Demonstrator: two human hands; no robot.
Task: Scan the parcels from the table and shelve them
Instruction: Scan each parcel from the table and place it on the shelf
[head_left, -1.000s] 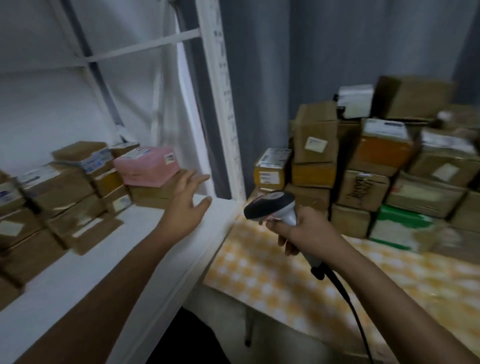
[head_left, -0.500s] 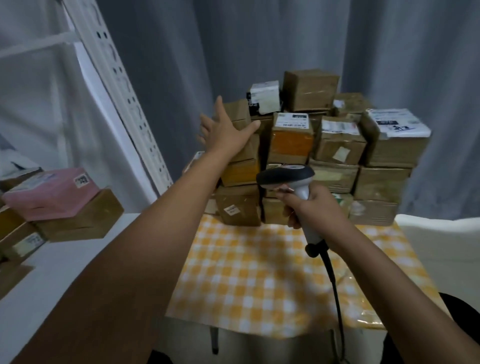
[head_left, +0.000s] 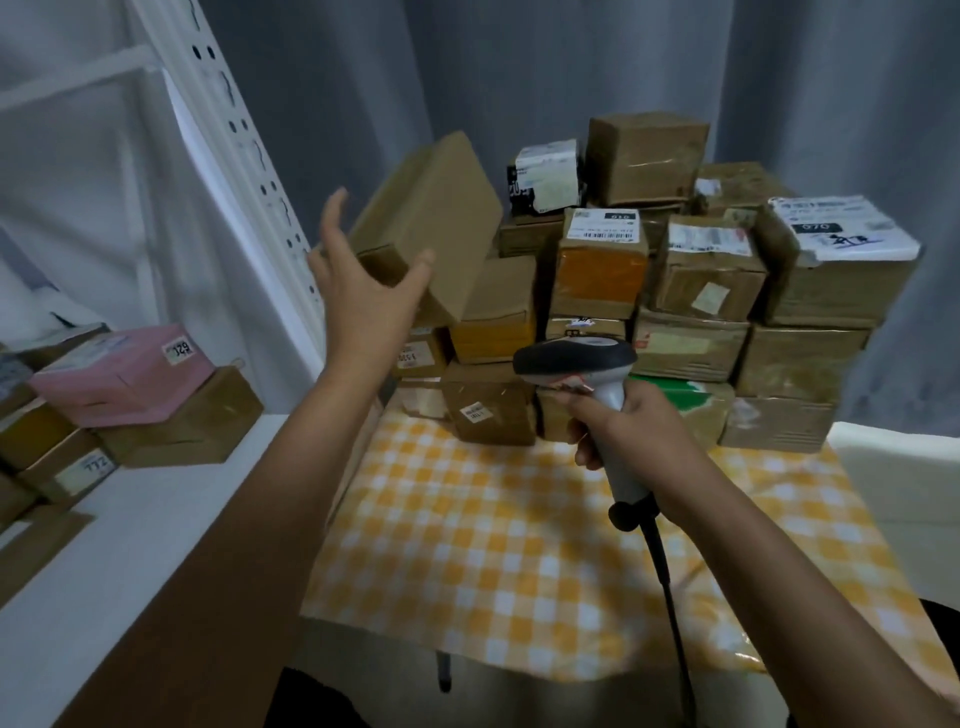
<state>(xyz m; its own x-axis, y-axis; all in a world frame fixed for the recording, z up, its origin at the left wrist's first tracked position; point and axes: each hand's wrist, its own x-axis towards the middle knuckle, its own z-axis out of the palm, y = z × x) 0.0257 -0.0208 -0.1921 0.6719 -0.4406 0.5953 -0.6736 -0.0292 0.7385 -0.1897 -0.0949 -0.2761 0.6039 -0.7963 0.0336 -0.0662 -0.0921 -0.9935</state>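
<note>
- One plain brown parcel (head_left: 431, 223) sits tilted at the upper left corner of the parcel stack (head_left: 675, 291), its long axis slanting from lower left up to the right, blurred, so I cannot tell whether it rests on the boxes beneath or is clear of them
- Left hand (head_left: 363, 291) is right in front of its lower end, fingers spread and apart, thumb out toward the box; contact cannot be confirmed, and nothing is gripped
- Left is plainly the nearer hand; the parcel lies just beyond and slightly right of its palm, so closing around the near short end looks like the coming move
- Right hand (head_left: 628, 431) is wrapped around the grip of the barcode scanner (head_left: 576, 364), lower and to the right, head aimed toward the stack, cable trailing down
- Stack stands at the far edge of the bench (head_left: 519, 545), which wears a yellow checked cloth, bare in front
- Shelf (head_left: 130, 519) to the left carries a pink parcel (head_left: 119, 374) on brown boxes, with free white surface nearer the person
- Grey curtain (head_left: 519, 78) hangs behind
</note>
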